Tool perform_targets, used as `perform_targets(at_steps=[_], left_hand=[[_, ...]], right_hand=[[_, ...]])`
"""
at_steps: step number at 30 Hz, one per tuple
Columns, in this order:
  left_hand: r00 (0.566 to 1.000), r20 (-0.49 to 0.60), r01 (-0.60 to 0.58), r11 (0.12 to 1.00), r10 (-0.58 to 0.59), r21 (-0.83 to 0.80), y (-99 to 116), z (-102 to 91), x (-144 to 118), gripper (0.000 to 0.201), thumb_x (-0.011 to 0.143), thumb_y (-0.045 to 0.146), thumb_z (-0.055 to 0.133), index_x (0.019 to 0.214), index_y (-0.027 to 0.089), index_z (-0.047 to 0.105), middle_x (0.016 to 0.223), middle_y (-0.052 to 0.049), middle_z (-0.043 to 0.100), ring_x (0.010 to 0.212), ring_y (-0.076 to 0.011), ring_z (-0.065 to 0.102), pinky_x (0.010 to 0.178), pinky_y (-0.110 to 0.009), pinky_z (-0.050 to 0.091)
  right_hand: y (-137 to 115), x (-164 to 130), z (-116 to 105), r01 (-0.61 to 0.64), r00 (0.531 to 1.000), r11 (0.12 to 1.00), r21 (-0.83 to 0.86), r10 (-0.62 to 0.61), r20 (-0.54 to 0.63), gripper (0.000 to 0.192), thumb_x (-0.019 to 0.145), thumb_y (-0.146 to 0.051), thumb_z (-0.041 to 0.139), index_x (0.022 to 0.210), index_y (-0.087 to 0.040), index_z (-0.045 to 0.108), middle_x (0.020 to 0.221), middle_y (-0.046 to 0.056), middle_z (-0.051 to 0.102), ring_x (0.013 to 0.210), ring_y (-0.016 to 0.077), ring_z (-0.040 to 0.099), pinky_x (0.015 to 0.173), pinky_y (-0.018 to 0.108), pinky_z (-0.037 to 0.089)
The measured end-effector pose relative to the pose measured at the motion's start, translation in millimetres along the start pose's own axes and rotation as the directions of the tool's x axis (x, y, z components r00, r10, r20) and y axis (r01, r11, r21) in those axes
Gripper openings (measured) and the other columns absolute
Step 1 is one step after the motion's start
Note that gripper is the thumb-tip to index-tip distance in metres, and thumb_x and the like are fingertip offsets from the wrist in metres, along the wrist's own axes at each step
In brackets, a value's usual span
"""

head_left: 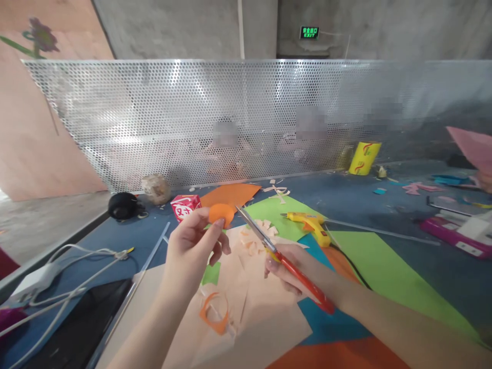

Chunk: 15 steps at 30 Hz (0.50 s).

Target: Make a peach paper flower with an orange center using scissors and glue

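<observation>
left hand (192, 241) pinched the orange paper disc (221, 213), right hand (286, 266) gripped red scissors (284, 261); turning the disc, not the blades, looked smartest

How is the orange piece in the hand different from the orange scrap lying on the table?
The orange piece is a solid rounded shape; the orange scrap is a thin curly strip with a hole in the middle. The piece is held up by the left hand, beside the scissors; the scrap lies flat on peach paper. Both are the same orange.
</observation>
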State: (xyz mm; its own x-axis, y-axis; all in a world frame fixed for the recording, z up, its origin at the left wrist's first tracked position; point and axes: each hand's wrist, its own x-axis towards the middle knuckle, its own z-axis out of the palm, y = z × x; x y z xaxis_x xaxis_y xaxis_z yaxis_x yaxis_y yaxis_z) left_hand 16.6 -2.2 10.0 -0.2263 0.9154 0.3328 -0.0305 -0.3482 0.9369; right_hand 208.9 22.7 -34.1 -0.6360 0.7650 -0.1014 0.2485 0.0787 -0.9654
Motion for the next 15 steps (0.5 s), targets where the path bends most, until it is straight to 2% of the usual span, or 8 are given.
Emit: perform_targets(at_steps=[3, 7, 11, 15], left_hand=[[1.000, 0.014, 0.020, 0.999, -0.020, -0.025, 1.9, 4.2, -3.5, 0.013, 0.075, 0.027, 0.064, 0.072, 0.017, 0.056, 0.057, 0.004, 0.056, 0.037, -0.0055, 0.052, 0.030, -0.013, 0.030], [0.997, 0.023, 0.074, 0.997, -0.074, 0.026, 7.5, 13.5, -12.6, 0.018, 0.077, 0.030, 0.062, 0.071, 0.016, 0.053, 0.062, 0.000, 0.063, 0.041, -0.0115, 0.060, 0.027, -0.014, 0.031], [0.993, 0.032, 0.114, 0.993, -0.115, 0.014, 12.4, 19.1, -19.8, 0.015, 0.078, 0.026, 0.062, 0.074, 0.017, 0.050, 0.066, -0.003, 0.069, 0.054, -0.0188, 0.068, 0.028, -0.015, 0.038], [0.993, 0.028, 0.115, 0.993, -0.114, -0.013, 14.9, 20.0, -22.7, 0.016, 0.078, 0.022, 0.062, 0.071, 0.018, 0.047, 0.064, -0.002, 0.070, 0.059, -0.0220, 0.070, 0.029, -0.017, 0.044]], right_hand=[[-2.2, -0.6, 0.2, 0.045, 0.999, 0.994, -0.098, -0.046, -0.010, 0.049, 0.079, -0.065, 0.046, 0.077, -0.016, 0.048, 0.056, -0.007, 0.030, 0.044, 0.0053, 0.029, 0.038, 0.019, 0.023], [-10.5, -4.4, 2.8, 0.092, 0.996, 0.976, -0.197, -0.094, 0.001, 0.051, 0.078, -0.066, 0.045, 0.076, -0.016, 0.047, 0.060, -0.004, 0.031, 0.051, 0.0076, 0.029, 0.042, 0.020, 0.024], [-14.1, -7.4, 5.3, 0.101, 0.995, 0.977, -0.188, -0.100, 0.014, 0.045, 0.081, -0.060, 0.045, 0.075, -0.016, 0.047, 0.065, -0.002, 0.039, 0.053, 0.0077, 0.032, 0.043, 0.021, 0.026], [-7.7, -2.4, 3.7, 0.098, 0.995, 0.983, -0.152, -0.091, 0.050, 0.040, 0.084, -0.056, 0.043, 0.075, -0.017, 0.047, 0.058, -0.004, 0.035, 0.047, 0.0071, 0.032, 0.041, 0.021, 0.027]])
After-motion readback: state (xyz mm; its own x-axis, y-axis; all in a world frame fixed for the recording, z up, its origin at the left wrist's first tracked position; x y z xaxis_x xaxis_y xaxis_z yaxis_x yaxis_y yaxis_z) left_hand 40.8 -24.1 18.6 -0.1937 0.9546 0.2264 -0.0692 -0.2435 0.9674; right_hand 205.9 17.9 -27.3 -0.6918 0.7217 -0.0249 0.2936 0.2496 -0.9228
